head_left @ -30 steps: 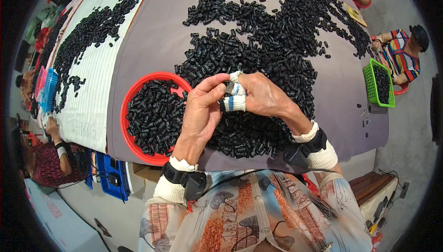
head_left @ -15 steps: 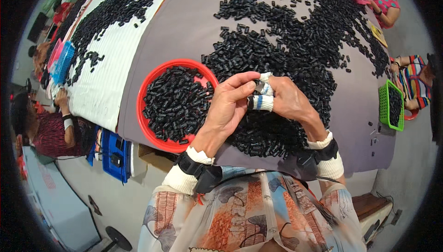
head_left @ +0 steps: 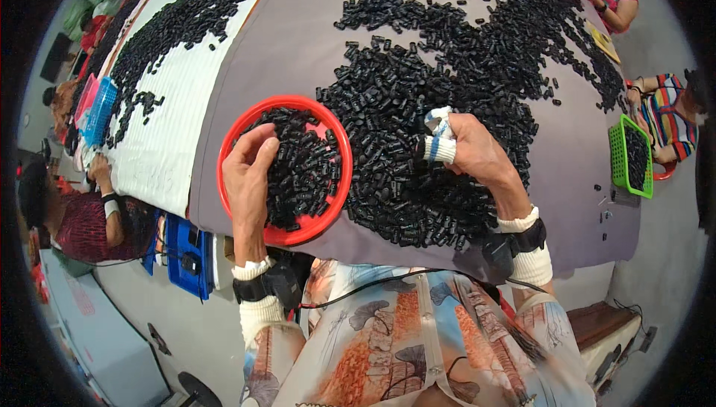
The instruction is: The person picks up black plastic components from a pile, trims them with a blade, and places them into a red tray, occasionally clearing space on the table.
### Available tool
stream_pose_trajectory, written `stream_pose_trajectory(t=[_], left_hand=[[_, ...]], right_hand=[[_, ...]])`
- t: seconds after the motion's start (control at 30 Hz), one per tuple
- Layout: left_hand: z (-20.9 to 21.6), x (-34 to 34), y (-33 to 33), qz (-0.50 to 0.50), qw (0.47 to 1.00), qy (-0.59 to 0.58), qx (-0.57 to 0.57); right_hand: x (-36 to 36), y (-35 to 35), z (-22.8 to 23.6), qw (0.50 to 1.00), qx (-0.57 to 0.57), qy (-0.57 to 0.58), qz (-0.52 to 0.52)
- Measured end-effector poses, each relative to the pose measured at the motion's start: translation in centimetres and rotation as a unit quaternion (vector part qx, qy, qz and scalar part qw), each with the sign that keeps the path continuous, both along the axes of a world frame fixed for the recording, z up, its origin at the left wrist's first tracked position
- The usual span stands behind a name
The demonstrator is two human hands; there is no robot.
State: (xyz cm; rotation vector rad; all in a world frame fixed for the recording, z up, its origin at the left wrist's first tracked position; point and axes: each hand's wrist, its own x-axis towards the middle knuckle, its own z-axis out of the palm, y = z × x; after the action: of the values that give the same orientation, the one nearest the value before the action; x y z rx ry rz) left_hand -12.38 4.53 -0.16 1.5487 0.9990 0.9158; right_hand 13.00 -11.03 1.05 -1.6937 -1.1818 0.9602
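Note:
My left hand (head_left: 250, 172) is over the left side of a round red basin (head_left: 345, 183) filled with small black cylindrical plastic pieces (head_left: 302, 176). Its fingers are bent with the thumb close to the index finger; whatever may lie between them is hidden. To the right, my right hand (head_left: 481, 150) hangs above a big heap of the same black pieces (head_left: 388, 94). White wraps with blue stripes (head_left: 441, 148) cover its thumb and index finger. The other fingers curl under the palm, and I cannot see what they hold.
A grey-covered table (head_left: 253, 49) bears the heap. Beyond its left edge lies a white striped cloth (head_left: 179, 109) with more pieces and a blue basket (head_left: 99, 112). A green basket (head_left: 620, 157) stands at the right edge. Other people sit left and right.
My hands were together over the heap, fingers meeting at the wraps. My left hand has moved left to the basin; my right hand has stayed over the heap, shifting slightly right.

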Motion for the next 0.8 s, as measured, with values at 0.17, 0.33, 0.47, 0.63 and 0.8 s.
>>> stream_pose_trajectory(t=[0.17, 0.33, 0.47, 0.63, 0.8], left_hand=[[6.3, 2.7, -5.4, -0.211, 0.964, -0.104, 0.122], [15.9, 0.7, -10.6, -0.298, 0.897, -0.277, -0.173], [16.6, 4.7, -11.3, -0.327, 0.876, -0.302, -0.188], [16.5, 3.2, -11.4, -0.369, 0.841, -0.344, -0.196], [17.1, 2.3, -12.0, -0.417, 0.806, -0.376, -0.189]], right_hand=[[1.9, -3.0, -1.9, 0.991, -0.044, 0.104, -0.073], [2.2, -4.7, -1.9, 0.978, -0.062, 0.153, -0.124], [2.9, -5.8, -3.1, 0.982, -0.049, 0.139, -0.121], [2.7, -6.4, -3.9, 0.973, -0.044, 0.171, -0.149], [3.1, -7.4, -3.7, 0.968, -0.071, 0.168, -0.174]])
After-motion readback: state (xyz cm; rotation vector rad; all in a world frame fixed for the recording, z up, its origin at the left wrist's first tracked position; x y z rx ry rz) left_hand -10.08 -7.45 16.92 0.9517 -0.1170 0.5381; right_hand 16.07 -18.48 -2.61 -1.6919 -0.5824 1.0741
